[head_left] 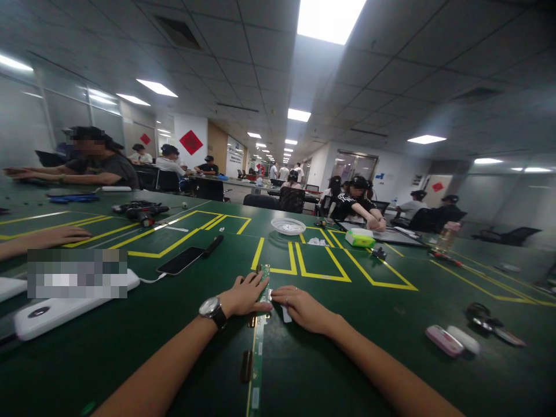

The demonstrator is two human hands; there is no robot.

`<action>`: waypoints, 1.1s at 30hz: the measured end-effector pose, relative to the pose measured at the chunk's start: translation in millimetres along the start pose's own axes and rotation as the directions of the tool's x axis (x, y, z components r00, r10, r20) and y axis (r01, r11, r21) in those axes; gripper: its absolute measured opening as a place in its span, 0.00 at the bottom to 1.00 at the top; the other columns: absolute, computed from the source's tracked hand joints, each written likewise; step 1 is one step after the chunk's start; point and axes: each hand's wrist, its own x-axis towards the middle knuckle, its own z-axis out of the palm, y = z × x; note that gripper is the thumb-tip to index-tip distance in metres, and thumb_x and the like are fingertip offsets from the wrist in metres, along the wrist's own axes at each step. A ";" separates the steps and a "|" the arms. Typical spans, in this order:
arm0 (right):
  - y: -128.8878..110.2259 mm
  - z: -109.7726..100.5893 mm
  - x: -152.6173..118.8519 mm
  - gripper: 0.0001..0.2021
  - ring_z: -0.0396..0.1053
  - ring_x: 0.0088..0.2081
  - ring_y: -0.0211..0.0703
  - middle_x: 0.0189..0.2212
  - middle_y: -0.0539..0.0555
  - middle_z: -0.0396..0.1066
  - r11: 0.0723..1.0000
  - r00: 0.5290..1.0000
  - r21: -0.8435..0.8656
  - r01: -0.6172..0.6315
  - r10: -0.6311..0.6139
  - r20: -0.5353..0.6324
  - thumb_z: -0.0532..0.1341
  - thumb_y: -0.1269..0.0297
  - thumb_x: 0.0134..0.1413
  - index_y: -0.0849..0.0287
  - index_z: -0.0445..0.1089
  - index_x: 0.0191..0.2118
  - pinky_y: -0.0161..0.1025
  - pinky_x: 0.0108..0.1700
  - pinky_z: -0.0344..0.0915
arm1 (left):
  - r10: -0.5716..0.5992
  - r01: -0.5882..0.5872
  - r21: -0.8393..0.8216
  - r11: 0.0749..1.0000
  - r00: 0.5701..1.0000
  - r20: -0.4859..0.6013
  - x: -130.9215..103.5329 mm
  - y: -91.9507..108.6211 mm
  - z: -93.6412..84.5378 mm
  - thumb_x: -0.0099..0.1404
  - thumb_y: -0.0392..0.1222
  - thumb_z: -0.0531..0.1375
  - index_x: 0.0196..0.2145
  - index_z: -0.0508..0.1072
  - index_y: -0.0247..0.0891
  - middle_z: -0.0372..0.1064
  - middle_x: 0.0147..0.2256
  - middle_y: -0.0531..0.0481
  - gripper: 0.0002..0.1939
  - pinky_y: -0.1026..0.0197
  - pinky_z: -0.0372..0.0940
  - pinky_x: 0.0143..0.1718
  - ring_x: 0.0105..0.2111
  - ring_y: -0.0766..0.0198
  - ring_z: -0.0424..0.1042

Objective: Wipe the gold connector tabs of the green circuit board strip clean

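A long, narrow green circuit board (259,347) lies lengthwise on the table in front of me, with small white labels and brown flaps along its left edge. My left hand (245,295), wearing a wristwatch (211,308), rests on the upper part of the board. Its fingers are stretched out and the thumb is apart, lying across the strip. From the other side, my right hand (304,308) brings its closed fingertips to the board's right edge. A small white piece (286,314) shows below these fingers. The right thumb is hidden, so its hold is unclear.
A phone (181,260) on a cable and a white power bank (78,301) lie left. Ahead are a clear plastic bowl (288,226) and a green-white box (359,237). Earbud cases (445,340) sit right. Another person's hand (65,236) rests at far left.
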 end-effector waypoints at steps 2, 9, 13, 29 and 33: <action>1.9 -0.4 0.1 0.27 0.60 0.58 0.42 0.56 0.57 0.65 1.000 1.000 0.016 0.008 -0.008 0.010 0.49 0.80 0.53 0.57 0.62 0.58 0.47 0.61 0.53 | 0.007 -0.007 -0.011 1.000 1.000 0.003 0.9 -0.7 1.0 0.64 0.69 0.45 0.66 0.43 0.40 0.33 0.66 0.35 0.42 0.33 0.42 0.55 0.64 0.40 0.36; -2.0 -0.4 1.3 0.28 0.58 0.58 0.43 0.57 0.59 0.63 1.000 1.000 0.012 -0.005 0.005 0.002 0.49 0.80 0.53 0.60 0.61 0.59 0.46 0.61 0.53 | -0.002 0.002 -0.018 1.000 1.000 0.018 -0.2 2.2 -0.4 0.65 0.67 0.46 0.66 0.43 0.40 0.31 0.66 0.34 0.41 0.33 0.42 0.56 0.64 0.40 0.36; -4.5 1.7 1.1 0.27 0.59 0.57 0.44 0.57 0.58 0.63 0.999 0.999 -0.006 -0.036 0.036 -0.018 0.49 0.80 0.54 0.59 0.62 0.59 0.46 0.60 0.54 | -0.016 0.016 -0.003 1.000 1.000 0.015 -0.3 2.1 0.5 0.65 0.67 0.46 0.66 0.43 0.38 0.32 0.66 0.34 0.42 0.35 0.43 0.57 0.64 0.41 0.36; -10.1 3.8 0.0 0.26 0.60 0.54 0.47 0.55 0.58 0.64 0.993 0.996 -0.080 -0.088 0.085 -0.041 0.51 0.79 0.54 0.57 0.62 0.59 0.47 0.58 0.55 | -0.039 0.039 0.008 0.999 0.999 0.009 -3.1 7.4 -2.8 0.65 0.66 0.46 0.66 0.44 0.34 0.33 0.66 0.32 0.42 0.36 0.43 0.57 0.64 0.42 0.37; -7.9 4.9 -0.6 0.27 0.59 0.55 0.46 0.55 0.58 0.64 0.993 0.997 -0.087 -0.076 0.073 -0.038 0.51 0.79 0.54 0.58 0.62 0.59 0.47 0.58 0.55 | -0.039 0.039 0.007 0.999 0.999 0.018 -2.9 7.8 -2.5 0.66 0.66 0.46 0.66 0.44 0.34 0.33 0.66 0.32 0.41 0.36 0.43 0.57 0.64 0.42 0.36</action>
